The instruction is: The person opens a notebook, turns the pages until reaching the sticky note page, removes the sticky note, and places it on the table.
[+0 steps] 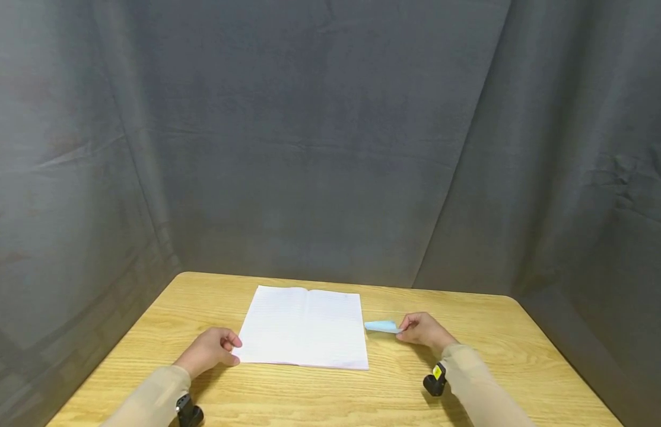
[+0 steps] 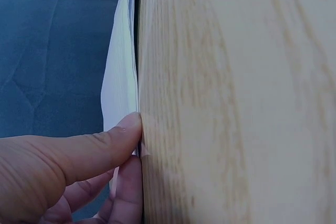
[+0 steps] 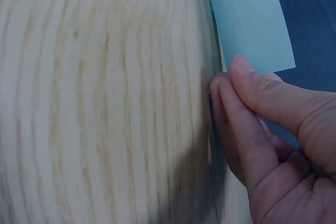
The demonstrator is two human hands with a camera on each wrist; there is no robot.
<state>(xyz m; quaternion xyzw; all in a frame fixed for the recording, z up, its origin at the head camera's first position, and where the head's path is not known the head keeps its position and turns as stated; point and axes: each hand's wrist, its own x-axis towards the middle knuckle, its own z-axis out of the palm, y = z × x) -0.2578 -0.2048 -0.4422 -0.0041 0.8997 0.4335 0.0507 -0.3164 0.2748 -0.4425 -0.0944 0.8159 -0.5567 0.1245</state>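
Note:
An open notebook (image 1: pixel 304 326) with lined white pages lies on the wooden table, its fold running down the middle. At its lower left corner, my left hand (image 1: pixel 213 350) holds the edge with thumb and curled fingers. In the left wrist view the thumb (image 2: pixel 118 137) overlaps the stacked page edges (image 2: pixel 121 72). To the right of the notebook, my right hand (image 1: pixel 420 330) pinches a small light-blue paper slip (image 1: pixel 381 326) by its near end. The right wrist view shows the slip (image 3: pixel 252 22) between thumb and fingertips, close over the table.
The wooden table (image 1: pixel 309 397) reaches back to dark grey cloth (image 1: pixel 309 148) hanging behind and on both sides. Small black cameras (image 1: pixel 188 410) are strapped to both wrists over light sleeves (image 1: pixel 151 400).

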